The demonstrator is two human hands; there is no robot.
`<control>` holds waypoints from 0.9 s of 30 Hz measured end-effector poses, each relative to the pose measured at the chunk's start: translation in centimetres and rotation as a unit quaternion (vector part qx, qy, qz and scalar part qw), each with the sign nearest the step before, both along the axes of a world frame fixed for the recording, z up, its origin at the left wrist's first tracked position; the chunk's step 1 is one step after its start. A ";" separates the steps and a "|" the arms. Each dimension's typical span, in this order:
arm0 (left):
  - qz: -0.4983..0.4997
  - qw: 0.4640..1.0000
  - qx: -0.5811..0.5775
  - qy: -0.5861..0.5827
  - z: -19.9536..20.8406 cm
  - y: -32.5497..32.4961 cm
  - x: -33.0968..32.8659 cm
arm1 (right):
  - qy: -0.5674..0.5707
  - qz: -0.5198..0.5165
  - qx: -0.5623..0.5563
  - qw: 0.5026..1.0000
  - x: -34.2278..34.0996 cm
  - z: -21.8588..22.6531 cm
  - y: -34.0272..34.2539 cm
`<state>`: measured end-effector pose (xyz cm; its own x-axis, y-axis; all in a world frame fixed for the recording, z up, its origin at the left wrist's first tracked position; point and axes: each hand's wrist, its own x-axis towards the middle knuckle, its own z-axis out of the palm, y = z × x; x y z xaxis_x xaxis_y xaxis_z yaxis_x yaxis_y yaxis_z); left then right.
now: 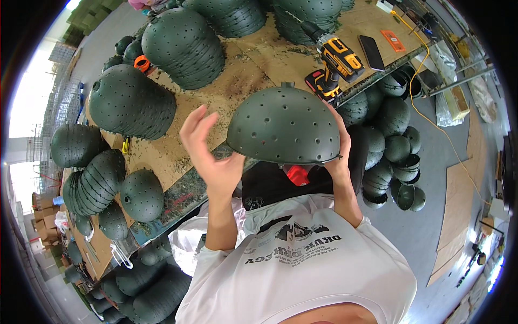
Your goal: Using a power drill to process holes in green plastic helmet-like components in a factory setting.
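The brown-covered tabletop (245,67) has bare, debris-strewn room between its near long edge and at least four large stacks of green domes (183,48) toward its far and left edges. One perforated green dome (283,127), rim down, is held over that near edge. The right hand (344,144) grips its right side; the left hand (209,155) has its fingers spread wide, clear of the dome, thumb by the rim, contact unclear. Toward the tabletop's right end are one drill (334,59), one black phone (371,53) and one orange packet (393,40).
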<state>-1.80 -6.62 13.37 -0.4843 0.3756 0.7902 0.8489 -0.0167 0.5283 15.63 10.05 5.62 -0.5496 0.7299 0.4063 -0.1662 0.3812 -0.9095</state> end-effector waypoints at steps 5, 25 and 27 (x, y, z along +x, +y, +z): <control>-0.035 0.896 0.086 -0.435 -4.5 -3.1 2.9 | 0.065 -0.044 -0.104 0.992 -0.5 -3.0 0.0; -0.376 0.671 0.135 -0.624 -6.0 -1.8 5.1 | 0.007 0.011 -0.061 0.998 -2.3 -4.6 3.6; -0.344 0.669 0.146 -0.643 -6.5 -1.7 4.6 | -0.060 0.054 -0.085 0.993 -1.8 -5.1 3.9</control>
